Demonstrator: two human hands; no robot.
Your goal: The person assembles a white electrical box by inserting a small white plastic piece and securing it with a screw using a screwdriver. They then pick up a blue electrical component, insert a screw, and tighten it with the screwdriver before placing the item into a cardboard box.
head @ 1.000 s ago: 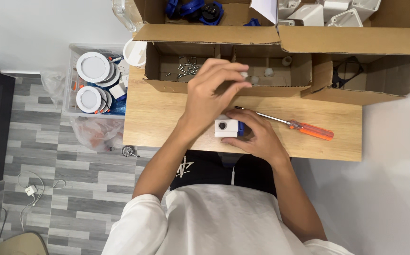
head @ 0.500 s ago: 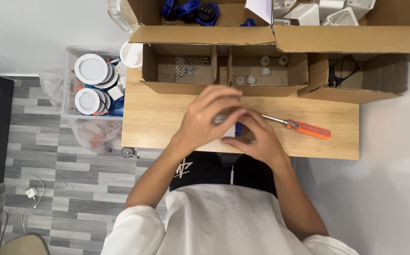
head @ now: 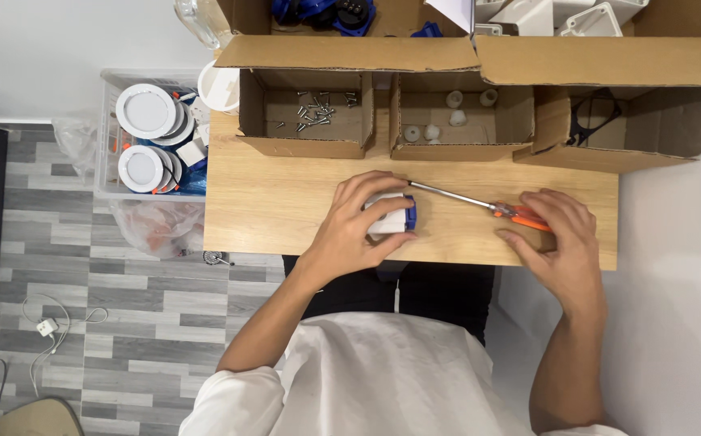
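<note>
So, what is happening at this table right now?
A person sits at a wooden table. The left hand holds a small white and blue device on the tabletop. The right hand rests on the orange handle of a screwdriver lying beside it. Cardboard boxes with screws and white parts stand behind.

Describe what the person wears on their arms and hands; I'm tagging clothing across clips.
Both forearms are bare. The left hand and right hand show no gloves, and no rings or watch can be seen. White short sleeves cover the upper arms, part of a loose white shirt. No markings are visible on the sleeves.
</note>
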